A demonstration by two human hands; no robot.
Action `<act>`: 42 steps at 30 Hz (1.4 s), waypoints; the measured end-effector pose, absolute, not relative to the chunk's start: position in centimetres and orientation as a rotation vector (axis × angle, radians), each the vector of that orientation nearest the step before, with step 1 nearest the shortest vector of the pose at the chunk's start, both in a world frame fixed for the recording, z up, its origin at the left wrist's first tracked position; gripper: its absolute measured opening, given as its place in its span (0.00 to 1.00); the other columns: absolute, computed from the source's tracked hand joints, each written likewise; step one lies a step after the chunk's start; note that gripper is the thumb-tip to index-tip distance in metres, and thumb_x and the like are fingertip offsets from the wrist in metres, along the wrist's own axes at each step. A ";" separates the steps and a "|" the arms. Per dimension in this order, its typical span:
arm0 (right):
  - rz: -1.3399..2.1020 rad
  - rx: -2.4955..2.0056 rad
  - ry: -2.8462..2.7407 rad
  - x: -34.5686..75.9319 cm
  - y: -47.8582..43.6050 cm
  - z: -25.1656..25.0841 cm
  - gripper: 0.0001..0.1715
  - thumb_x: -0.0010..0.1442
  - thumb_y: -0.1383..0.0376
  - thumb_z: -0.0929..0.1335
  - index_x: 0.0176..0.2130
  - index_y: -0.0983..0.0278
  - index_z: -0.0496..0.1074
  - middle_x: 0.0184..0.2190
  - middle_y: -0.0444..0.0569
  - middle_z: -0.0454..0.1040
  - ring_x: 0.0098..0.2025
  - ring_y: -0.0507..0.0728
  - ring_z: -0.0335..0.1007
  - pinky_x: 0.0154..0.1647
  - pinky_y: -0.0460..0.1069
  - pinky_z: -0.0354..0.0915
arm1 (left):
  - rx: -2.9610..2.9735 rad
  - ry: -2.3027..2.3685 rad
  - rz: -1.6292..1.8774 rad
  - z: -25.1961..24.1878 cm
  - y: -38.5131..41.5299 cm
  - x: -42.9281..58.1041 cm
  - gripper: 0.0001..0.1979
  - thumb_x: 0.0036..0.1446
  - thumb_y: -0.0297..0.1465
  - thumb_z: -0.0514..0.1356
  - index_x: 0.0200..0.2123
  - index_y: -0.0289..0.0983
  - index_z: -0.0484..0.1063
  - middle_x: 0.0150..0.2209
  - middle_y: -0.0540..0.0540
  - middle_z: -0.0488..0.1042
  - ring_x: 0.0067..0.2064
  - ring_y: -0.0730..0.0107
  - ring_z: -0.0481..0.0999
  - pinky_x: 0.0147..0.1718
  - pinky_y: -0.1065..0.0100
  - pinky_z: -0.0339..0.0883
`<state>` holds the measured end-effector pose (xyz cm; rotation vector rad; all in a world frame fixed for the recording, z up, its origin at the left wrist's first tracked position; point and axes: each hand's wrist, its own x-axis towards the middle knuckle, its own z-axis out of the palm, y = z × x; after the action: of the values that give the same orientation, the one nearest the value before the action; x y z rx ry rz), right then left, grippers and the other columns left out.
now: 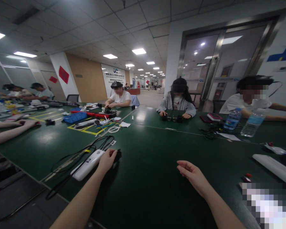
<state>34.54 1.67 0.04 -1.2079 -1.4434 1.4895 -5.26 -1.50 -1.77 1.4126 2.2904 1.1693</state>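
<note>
Device (88, 164): white oblong, black numeral 2

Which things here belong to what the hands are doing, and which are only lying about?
In hand: left hand at small black object; white device marked 2; black cables; right hand, open.
Lying about: water bottles; blue tray; white bar.

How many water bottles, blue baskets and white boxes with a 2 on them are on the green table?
water bottles: 2
blue basket: 1
white box marked 2: 1
Total: 4
</note>
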 end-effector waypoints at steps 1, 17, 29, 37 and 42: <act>1.489 -1.209 -1.444 34.6 1.7 0.0 0.21 0.45 0.56 0.69 0.40 0.59 0.70 0.34 0.46 0.70 0.36 0.57 0.65 0.39 0.52 0.62 | 1.426 2.290 1.165 -1.9 -1.5 -5.3 0.16 0.47 0.42 0.51 0.33 0.35 0.65 0.32 0.43 0.74 0.37 0.62 0.73 0.37 0.65 0.64; 1.481 -1.201 -1.439 34.6 1.7 -0.1 0.20 0.45 0.56 0.69 0.39 0.58 0.71 0.34 0.46 0.71 0.36 0.57 0.65 0.40 0.54 0.61 | 1.530 2.366 1.098 -1.8 -1.5 -4.9 0.15 0.48 0.41 0.51 0.32 0.35 0.65 0.30 0.44 0.73 0.34 0.63 0.73 0.34 0.66 0.64; 1.509 -1.182 -1.456 34.7 1.5 0.1 0.19 0.47 0.57 0.68 0.40 0.58 0.70 0.35 0.46 0.69 0.37 0.57 0.64 0.41 0.53 0.61 | 1.692 2.324 0.971 -1.6 -1.5 -4.9 0.15 0.48 0.42 0.51 0.32 0.37 0.67 0.26 0.48 0.71 0.30 0.66 0.71 0.30 0.68 0.62; 1.489 -1.203 -1.459 34.7 1.6 -0.1 0.19 0.47 0.57 0.68 0.40 0.59 0.70 0.34 0.46 0.70 0.36 0.56 0.64 0.40 0.53 0.61 | 1.930 2.180 0.941 -1.5 -2.0 -5.0 0.12 0.47 0.37 0.54 0.34 0.38 0.70 0.32 0.47 0.70 0.33 0.67 0.70 0.34 0.68 0.62; 1.498 -1.209 -1.449 34.5 1.6 0.1 0.20 0.46 0.57 0.68 0.40 0.60 0.70 0.32 0.46 0.69 0.35 0.56 0.64 0.38 0.51 0.62 | 1.984 2.169 0.905 -0.8 -2.5 -4.4 0.10 0.49 0.33 0.54 0.34 0.37 0.70 0.35 0.46 0.69 0.36 0.67 0.70 0.38 0.67 0.63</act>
<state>34.54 1.57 0.10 -1.2087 -1.4489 1.4977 -4.42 -2.48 -0.84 1.9840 2.1689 0.9055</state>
